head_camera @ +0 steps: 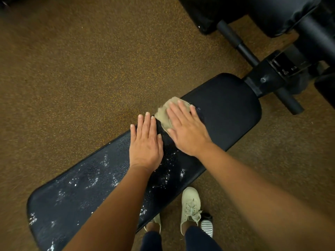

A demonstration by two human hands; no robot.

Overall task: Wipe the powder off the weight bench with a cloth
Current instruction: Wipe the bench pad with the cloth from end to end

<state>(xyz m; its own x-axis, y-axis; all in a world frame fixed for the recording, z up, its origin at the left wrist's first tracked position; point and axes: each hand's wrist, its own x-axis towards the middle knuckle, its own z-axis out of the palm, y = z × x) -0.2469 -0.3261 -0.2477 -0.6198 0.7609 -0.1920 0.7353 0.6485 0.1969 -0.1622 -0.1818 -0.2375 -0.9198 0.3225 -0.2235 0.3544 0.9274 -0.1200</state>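
The right hand (188,131) presses the cloth (164,117) flat at the far edge of the weight bench (226,109), fingers straight. The left hand (146,144) lies flat beside it, holding nothing. White powder (90,182) speckles the left half.

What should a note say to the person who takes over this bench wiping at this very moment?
Left grip: bare hand, fingers straight, flat on the weight bench, holds nothing.
Right grip: bare hand, fingers straight, presses the cloth onto the bench, beside the left grip.
Done: the pad end toward the black frame looks free of powder.
Left: white powder lies scattered over the long pad section on the left grip's side, down to its end. Wipe there.
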